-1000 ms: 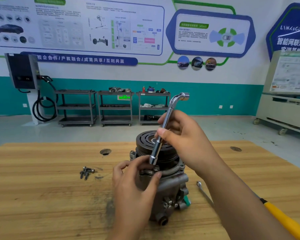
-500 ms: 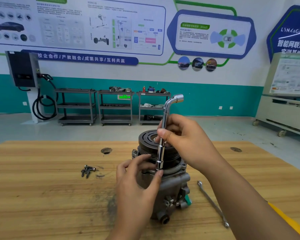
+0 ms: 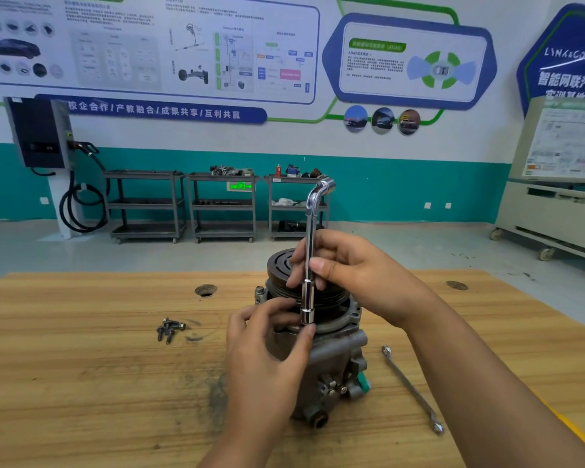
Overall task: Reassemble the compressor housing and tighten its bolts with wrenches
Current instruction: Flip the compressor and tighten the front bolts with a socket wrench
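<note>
The compressor (image 3: 331,359) stands upright mid-worktop, grey cast housing with a black grooved pulley on top. A lot of it is covered, though: the left hand (image 3: 267,359) blocks the front, its fingers and thumb pinched round the bottom end of the socket wrench (image 3: 308,265), so you can't see the bolt under it. The right hand (image 3: 358,278) grips the upright chrome shaft and hides part of the pulley. Loose bolts (image 3: 169,329) lie left of it on the wooden worktop (image 3: 81,366), and a flat wrench (image 3: 409,390) lies to the right.
</note>
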